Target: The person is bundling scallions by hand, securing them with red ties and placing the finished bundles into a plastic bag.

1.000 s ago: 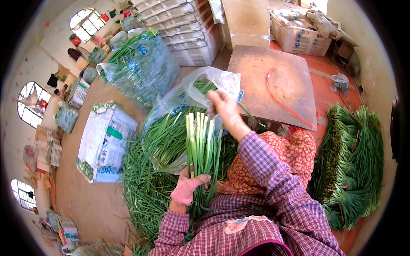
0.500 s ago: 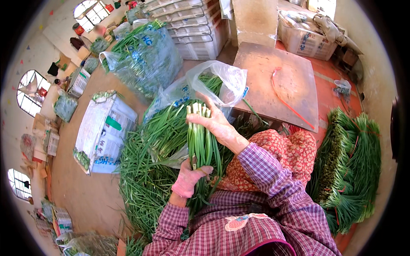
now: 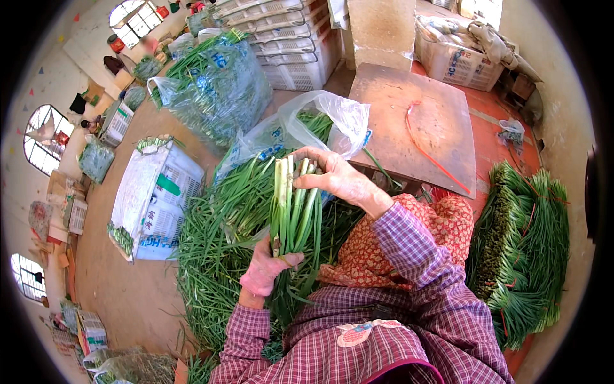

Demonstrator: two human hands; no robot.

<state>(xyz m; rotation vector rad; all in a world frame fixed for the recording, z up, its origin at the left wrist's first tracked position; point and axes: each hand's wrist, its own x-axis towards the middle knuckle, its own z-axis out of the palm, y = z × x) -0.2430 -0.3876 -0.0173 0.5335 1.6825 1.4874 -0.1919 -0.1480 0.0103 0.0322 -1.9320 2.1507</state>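
My left hand point(image 3: 263, 269), in a pink half-finger glove, grips a small bunch of chives point(image 3: 295, 221) low on its green stalks. The white root ends point up and away from me, slightly fanned. My bare right hand point(image 3: 345, 184) has thumb and fingers closed around some of the white ends on the bunch's right side. Beneath and to the left spreads a large heap of loose chives point(image 3: 211, 275). Just beyond my hands lies an opened clear plastic bag point(image 3: 350, 125) with more chives inside.
Right of the bag stands a low board table point(image 3: 409, 121) with a red strip point(image 3: 425, 150) on it. Tied chive bundles point(image 3: 521, 256) are stacked at far right. A white crate point(image 3: 157, 198), a full blue-tinted bag point(image 3: 224, 96) and stacked crates point(image 3: 294, 51) stand leftward and behind.
My right hand has shifted slightly right, drawing some white ends apart from the rest. My left hand has moved a little left, and the bunch now looks more fanned.
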